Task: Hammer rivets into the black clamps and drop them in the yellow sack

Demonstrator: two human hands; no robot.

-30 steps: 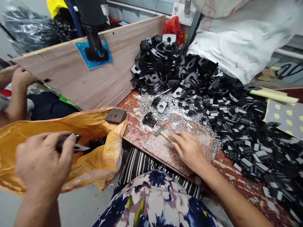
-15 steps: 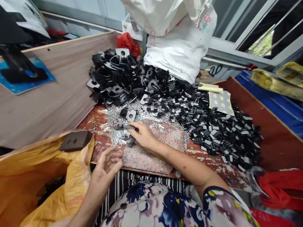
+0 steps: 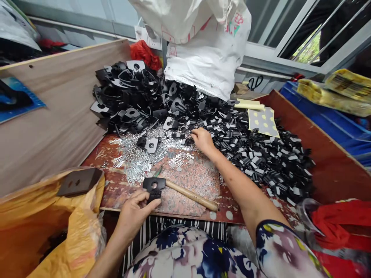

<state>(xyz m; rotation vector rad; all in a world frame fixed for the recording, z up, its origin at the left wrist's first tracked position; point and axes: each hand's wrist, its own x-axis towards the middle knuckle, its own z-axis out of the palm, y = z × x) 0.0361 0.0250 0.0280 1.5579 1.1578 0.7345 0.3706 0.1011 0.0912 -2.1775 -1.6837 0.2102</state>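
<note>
Red scuffed tabletop (image 3: 113, 193), black part (image 3: 155, 192), wooden partition (image 3: 62, 100)

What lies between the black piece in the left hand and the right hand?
In the head view, that stretch holds a speckled slab, loose metal pins at its far edge, and small black parts by the right hand.

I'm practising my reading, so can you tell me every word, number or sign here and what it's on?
No word or number is clear enough to read.
White sack: red and green marks, too blurred to read.
Yellow packaging: dark marks, too blurred to tell if they are print.
Black part in the left hand: no lettering can be made out.
</note>
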